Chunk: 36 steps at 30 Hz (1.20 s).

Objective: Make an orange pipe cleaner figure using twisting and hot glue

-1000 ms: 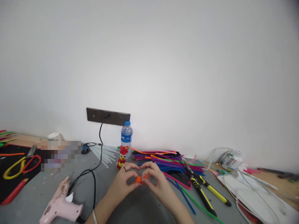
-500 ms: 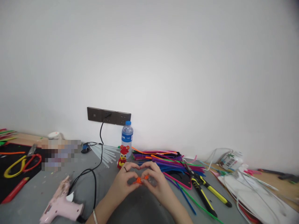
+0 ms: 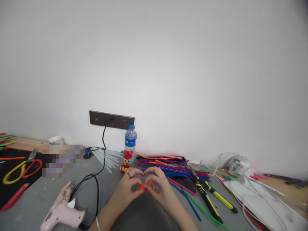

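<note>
Between my two hands is a small, bent orange piece (image 3: 142, 186) that looks like pipe cleaner. My left hand (image 3: 127, 187) pinches it from the left with thumb and forefinger. From the right, the thumb and fingers of my right hand (image 3: 160, 186) close on its other end, partly covering it. Just behind my left hand stands a red and yellow figurine (image 3: 126, 163) with big eyes and round ears. A water bottle (image 3: 130, 142) with a blue cap is upright behind the figurine.
Pipe cleaners (image 3: 168, 163) in many colours lie by the wall, with yellow-black pliers (image 3: 211, 199) at right. A pink glue gun (image 3: 64, 213) with a black cord lies at left, near glue sticks (image 3: 107, 159). Scissors (image 3: 24, 170) and a red cutter (image 3: 15, 197) are further left.
Both hands keep hold of the orange piece in nearly the same pose. The whole view has shifted very slightly; the objects on the table have not moved.
</note>
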{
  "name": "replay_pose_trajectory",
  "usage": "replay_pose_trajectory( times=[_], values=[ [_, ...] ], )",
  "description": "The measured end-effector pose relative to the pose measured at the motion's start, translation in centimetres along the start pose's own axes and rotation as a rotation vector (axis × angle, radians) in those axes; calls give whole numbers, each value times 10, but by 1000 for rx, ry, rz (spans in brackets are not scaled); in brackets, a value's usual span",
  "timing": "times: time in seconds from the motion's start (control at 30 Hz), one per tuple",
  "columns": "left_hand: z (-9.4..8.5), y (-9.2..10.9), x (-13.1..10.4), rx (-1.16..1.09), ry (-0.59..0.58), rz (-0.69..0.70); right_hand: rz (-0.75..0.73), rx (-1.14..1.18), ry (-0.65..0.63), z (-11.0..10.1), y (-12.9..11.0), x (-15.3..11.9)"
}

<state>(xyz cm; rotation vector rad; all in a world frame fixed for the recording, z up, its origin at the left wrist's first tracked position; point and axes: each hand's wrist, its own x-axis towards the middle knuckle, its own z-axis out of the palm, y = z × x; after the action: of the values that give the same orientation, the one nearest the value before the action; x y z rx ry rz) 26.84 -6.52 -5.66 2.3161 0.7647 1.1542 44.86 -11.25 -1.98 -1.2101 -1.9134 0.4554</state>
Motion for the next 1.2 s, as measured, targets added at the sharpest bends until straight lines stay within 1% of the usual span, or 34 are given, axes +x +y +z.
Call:
replay_pose_trajectory(
  times=[0.3,0.6,1.2],
  values=[
    [2,-2,-1,7,17,57,3,-38,-8,1,3,-2],
    [0,0,0,42,-3,51,-17,-83,2,4,4,-1],
    [-1,4,1,73,6,60,-65,-153,19,5,4,-2]
  ],
)
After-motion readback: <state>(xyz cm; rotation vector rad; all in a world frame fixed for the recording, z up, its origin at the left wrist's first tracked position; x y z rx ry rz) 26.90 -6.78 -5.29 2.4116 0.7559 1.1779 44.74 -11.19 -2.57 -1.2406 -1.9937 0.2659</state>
